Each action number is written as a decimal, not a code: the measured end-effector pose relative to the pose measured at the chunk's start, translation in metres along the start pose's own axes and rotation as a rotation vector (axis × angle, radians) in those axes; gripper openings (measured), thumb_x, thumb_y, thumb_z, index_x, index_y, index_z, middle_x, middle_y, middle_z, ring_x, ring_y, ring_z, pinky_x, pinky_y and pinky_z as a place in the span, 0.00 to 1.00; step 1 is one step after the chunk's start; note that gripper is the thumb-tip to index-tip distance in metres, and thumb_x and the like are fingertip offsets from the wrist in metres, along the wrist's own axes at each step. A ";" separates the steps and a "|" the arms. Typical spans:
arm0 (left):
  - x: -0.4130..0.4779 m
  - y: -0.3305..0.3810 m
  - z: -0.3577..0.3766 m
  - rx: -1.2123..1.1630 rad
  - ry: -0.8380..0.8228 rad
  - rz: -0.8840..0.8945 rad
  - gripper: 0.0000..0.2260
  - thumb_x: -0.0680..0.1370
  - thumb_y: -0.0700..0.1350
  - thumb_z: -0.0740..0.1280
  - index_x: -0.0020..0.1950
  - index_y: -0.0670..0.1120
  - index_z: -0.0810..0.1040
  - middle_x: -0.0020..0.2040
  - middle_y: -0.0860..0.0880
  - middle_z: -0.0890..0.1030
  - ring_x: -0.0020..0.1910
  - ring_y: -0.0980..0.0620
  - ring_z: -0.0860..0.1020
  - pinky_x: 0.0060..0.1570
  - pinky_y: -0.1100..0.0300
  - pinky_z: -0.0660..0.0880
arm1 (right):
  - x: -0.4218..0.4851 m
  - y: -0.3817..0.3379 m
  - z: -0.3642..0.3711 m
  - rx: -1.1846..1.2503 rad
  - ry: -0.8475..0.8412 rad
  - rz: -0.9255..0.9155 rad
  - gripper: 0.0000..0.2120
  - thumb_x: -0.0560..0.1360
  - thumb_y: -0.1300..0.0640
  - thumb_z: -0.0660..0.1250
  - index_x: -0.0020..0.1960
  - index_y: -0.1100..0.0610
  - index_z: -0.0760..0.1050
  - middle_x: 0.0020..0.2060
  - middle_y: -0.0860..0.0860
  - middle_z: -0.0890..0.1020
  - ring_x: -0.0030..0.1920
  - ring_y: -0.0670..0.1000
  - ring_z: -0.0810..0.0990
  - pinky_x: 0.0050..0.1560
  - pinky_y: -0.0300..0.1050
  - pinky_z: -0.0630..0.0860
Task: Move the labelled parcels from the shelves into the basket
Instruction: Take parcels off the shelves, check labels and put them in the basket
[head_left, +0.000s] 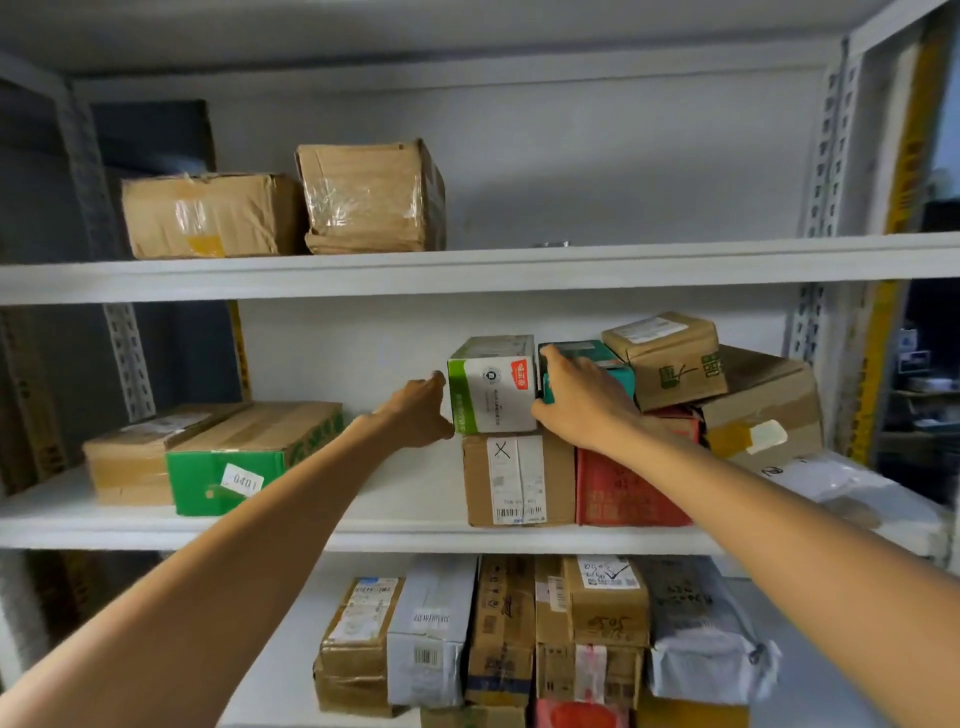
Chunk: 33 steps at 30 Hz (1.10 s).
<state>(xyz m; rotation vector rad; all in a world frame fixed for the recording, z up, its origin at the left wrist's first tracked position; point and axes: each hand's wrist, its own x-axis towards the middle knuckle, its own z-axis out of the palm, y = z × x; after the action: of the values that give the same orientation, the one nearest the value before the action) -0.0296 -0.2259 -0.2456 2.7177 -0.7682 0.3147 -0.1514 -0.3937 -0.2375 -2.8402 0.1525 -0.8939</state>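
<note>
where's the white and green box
Head view, right of centre: the white and green box sits atop a brown labelled carton on the middle shelf, between the left hand and right hand.

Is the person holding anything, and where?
The white-and-green box, clasped between both hands: left hand at its left side, right hand at its right side.
</note>
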 end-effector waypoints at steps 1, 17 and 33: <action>0.003 0.003 0.001 -0.043 0.016 0.009 0.28 0.75 0.41 0.70 0.71 0.41 0.60 0.65 0.41 0.74 0.60 0.43 0.75 0.53 0.56 0.74 | 0.007 -0.001 0.002 -0.004 -0.018 0.011 0.19 0.76 0.54 0.67 0.63 0.57 0.66 0.54 0.53 0.77 0.48 0.51 0.75 0.36 0.39 0.67; -0.028 0.009 0.032 -1.107 0.333 -0.016 0.17 0.73 0.32 0.66 0.60 0.39 0.67 0.50 0.44 0.75 0.42 0.54 0.78 0.32 0.66 0.79 | 0.012 -0.033 0.044 0.734 0.169 0.298 0.17 0.69 0.65 0.71 0.56 0.61 0.73 0.48 0.54 0.79 0.41 0.46 0.77 0.25 0.26 0.68; -0.026 -0.015 0.017 -1.389 -0.174 -0.149 0.19 0.73 0.51 0.70 0.60 0.44 0.74 0.56 0.36 0.78 0.50 0.39 0.80 0.55 0.43 0.78 | 0.001 -0.024 0.046 0.700 0.103 0.327 0.23 0.74 0.40 0.67 0.53 0.59 0.68 0.47 0.52 0.80 0.44 0.50 0.79 0.36 0.39 0.72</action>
<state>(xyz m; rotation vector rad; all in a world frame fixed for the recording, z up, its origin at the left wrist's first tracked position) -0.0413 -0.2067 -0.2724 1.4517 -0.4908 -0.3848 -0.1228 -0.3647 -0.2699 -2.0540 0.2493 -0.8152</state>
